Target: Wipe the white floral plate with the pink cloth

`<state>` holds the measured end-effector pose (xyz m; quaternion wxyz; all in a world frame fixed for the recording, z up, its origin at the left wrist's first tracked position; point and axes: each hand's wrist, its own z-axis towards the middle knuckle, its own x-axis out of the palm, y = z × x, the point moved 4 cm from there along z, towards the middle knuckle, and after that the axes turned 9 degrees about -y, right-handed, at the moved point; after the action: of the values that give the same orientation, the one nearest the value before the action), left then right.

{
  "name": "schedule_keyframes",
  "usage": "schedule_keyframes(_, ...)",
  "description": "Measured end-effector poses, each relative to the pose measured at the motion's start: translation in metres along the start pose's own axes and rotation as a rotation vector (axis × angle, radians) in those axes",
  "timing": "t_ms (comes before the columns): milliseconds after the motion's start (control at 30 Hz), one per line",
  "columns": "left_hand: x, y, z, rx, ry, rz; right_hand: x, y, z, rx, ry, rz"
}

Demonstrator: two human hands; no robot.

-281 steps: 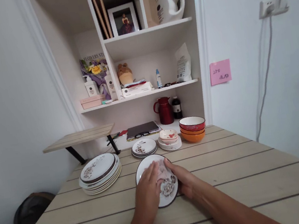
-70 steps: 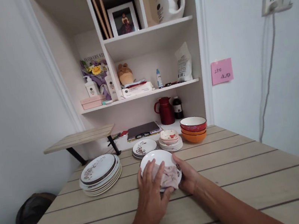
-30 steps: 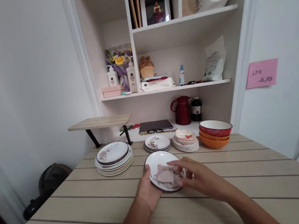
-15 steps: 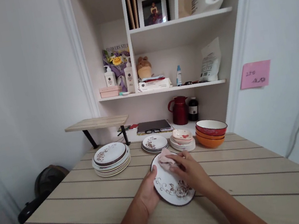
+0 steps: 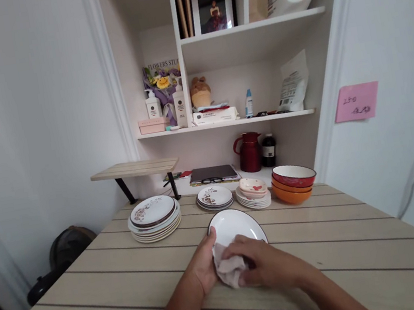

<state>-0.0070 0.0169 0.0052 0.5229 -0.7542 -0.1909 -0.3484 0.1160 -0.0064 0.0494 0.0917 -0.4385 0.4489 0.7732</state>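
A white plate (image 5: pixel 237 225) with a dark rim is held just above or on the wooden table, tilted towards me; I cannot tell whether it touches the tabletop. My left hand (image 5: pixel 204 263) grips its left edge, thumb over the rim. Against the plate's near left part, my right hand (image 5: pixel 261 261) presses a crumpled pale pink cloth (image 5: pixel 229 267), fingers closed round it. The brown flower pattern on the plate's near half is covered by the cloth and hand.
Behind the plate stand a large plate stack (image 5: pixel 154 218), a smaller plate stack (image 5: pixel 214 197), small pink dishes (image 5: pixel 253 193) and red and orange bowls (image 5: pixel 294 183). A small raised wooden shelf (image 5: pixel 134 168) is at the left. Further back are a laptop (image 5: pixel 213 173) and a red jug (image 5: pixel 249 152).
My right hand has moved the cloth from the plate's far part down to its near left part, uncovering the far part. My left hand keeps its grip.
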Motion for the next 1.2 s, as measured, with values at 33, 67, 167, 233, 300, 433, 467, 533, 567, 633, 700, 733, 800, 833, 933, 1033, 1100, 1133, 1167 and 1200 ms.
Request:
schedule_keyframes(33,0.000,0.000,0.001,-0.006,-0.001,0.000,0.004,0.002,0.004,0.001,-0.066,0.017)
schedule_keyframes(67,0.000,0.000,0.001,-0.009,0.001,0.000,0.007,0.003,0.009,0.005,-0.130,0.018)
schedule_keyframes(167,-0.001,0.000,0.006,0.010,0.008,0.001,0.005,-0.010,0.019,0.048,-0.310,-0.048)
schedule_keyframes(233,-0.002,0.001,0.008,0.024,0.026,-0.003,-0.005,-0.027,0.021,0.104,-0.414,-0.111)
schedule_keyframes(300,-0.003,0.003,0.010,0.028,0.051,-0.010,-0.020,-0.043,0.019,0.169,-0.480,-0.171)
schedule_keyframes(433,-0.005,0.004,0.010,0.025,0.053,-0.013,-0.037,-0.056,0.005,0.245,-0.336,-0.304)
schedule_keyframes(467,-0.005,0.004,0.010,0.026,0.039,-0.007,-0.035,-0.053,0.002,0.218,-0.251,-0.307)
schedule_keyframes(533,-0.005,0.003,0.008,0.029,0.016,0.004,-0.024,-0.040,-0.002,0.116,-0.083,-0.242)
schedule_keyframes(567,-0.004,0.003,0.008,0.031,0.011,0.009,-0.017,-0.032,-0.002,0.062,-0.033,-0.189)
schedule_keyframes(633,-0.003,0.002,0.007,0.039,0.017,0.017,-0.004,-0.018,0.003,0.002,-0.041,-0.097)
schedule_keyframes(700,-0.001,0.002,0.006,0.043,0.030,0.024,0.003,-0.013,0.013,0.013,-0.188,-0.091)
schedule_keyframes(733,0.000,0.002,0.006,0.038,0.035,0.026,0.005,-0.012,0.019,0.030,-0.270,-0.110)
schedule_keyframes(800,0.001,0.002,0.007,0.015,0.044,0.025,0.003,-0.016,0.029,0.075,-0.423,-0.162)
schedule_keyframes(833,0.001,0.003,0.007,0.006,0.046,0.022,0.000,-0.019,0.032,0.100,-0.490,-0.193)
schedule_keyframes(933,0.001,0.003,0.006,0.010,0.043,0.013,-0.015,-0.030,0.035,0.185,-0.614,-0.288)
schedule_keyframes(1033,0.000,0.003,0.006,0.021,0.039,0.028,-0.031,-0.041,0.026,0.268,-0.574,-0.375)
schedule_keyframes(1100,-0.001,0.003,0.006,0.018,0.020,0.046,-0.039,-0.046,0.015,0.306,-0.484,-0.415)
schedule_keyframes(1133,-0.001,0.003,0.006,0.020,0.009,0.051,-0.041,-0.046,0.010,0.300,-0.422,-0.423)
schedule_keyframes(1167,-0.001,0.002,0.006,0.023,0.002,0.052,-0.041,-0.045,0.006,0.268,-0.343,-0.417)
schedule_keyframes(1200,-0.001,0.002,0.006,0.029,-0.001,0.049,-0.039,-0.042,0.002,0.212,-0.246,-0.388)
